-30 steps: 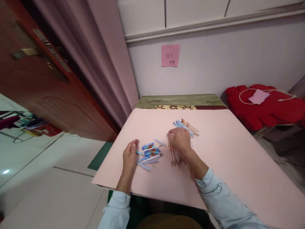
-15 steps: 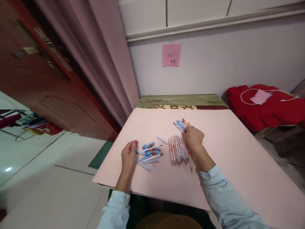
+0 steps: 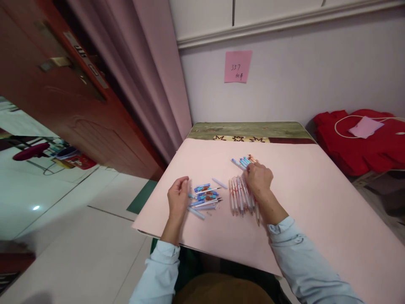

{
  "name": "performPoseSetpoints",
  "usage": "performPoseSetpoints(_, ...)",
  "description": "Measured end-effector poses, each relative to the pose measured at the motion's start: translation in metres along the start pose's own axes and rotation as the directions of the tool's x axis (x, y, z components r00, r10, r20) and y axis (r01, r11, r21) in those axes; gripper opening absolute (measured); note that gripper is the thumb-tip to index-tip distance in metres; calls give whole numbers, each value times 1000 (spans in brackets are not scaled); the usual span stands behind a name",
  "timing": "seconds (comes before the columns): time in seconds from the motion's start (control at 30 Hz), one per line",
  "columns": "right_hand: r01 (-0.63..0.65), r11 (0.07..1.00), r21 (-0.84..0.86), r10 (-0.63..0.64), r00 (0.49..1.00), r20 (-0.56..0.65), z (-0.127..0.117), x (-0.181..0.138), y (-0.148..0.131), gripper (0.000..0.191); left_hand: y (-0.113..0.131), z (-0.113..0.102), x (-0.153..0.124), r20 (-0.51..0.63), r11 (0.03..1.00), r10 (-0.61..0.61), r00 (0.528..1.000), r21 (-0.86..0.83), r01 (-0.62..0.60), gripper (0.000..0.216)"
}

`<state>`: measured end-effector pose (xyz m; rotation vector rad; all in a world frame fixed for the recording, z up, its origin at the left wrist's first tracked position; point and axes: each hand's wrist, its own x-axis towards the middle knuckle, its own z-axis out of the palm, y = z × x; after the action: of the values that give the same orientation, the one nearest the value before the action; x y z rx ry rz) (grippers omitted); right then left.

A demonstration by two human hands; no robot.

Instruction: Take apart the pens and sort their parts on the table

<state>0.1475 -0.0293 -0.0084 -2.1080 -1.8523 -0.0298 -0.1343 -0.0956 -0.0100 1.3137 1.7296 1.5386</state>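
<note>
A pink sheet (image 3: 303, 202) covers the table. My left hand (image 3: 177, 198) rests on it with fingers curled, its thumb and fingertips touching a light blue pen at the edge of a small pile of blue pens (image 3: 205, 197). My right hand (image 3: 258, 179) lies fingers-down over the far end of a row of white and red pens (image 3: 238, 197), reaching onto a further bunch of blue and orange pens (image 3: 244, 161). Its fingers are bent, and whether they grip a pen is hidden. One loose pale pen (image 3: 219, 183) lies between the piles.
The table's green wooden edge (image 3: 247, 128) meets the wall, which bears a pink sticky note (image 3: 238, 66). A red cloth with a white cord (image 3: 360, 139) lies at the right. A red-brown door (image 3: 63, 101) and a curtain (image 3: 152, 76) stand at the left, above a tiled floor.
My right hand moved from over the white and red pens to their far end, towards the blue and orange bunch, and the row now lies uncovered. The left hand stayed by the blue pens.
</note>
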Motion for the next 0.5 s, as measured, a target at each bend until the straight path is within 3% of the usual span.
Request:
performPoseSetpoints(0.07,20,992,126,-8,996,-91,-12,-5,-6,24,13,7,-3,-23,994,-12,1000,-105,10,29)
performPoseSetpoints(0.13,24,927,374,5,997,-76,-23,-14,-18,23,27,17,-8,17,963,-68,998,-259,70,38)
performPoseSetpoints(0.2,19,701,713,-123,988,95,-29,-27,-34,22,40,28,-15,161,896,-165,973,-387,216,50)
performPoseSetpoints(0.27,-154,372,915,-348,891,291,-31,-41,-51,25,49,38,-22,340,786,-258,904,-470,401,54)
performPoseSetpoints(0.3,-268,257,928,-450,817,360,-30,-47,-59,28,51,41,-24,396,735,-284,873,-495,463,53)
performPoseSetpoints(0.37,-430,141,892,-537,723,434,-28,-58,-71,32,53,44,-28,451,662,-316,835,-525,534,50)
performPoseSetpoints(0.5,-539,125,833,-548,662,511,-25,-68,-79,38,52,43,-31,439,615,-370,819,-545,570,45)
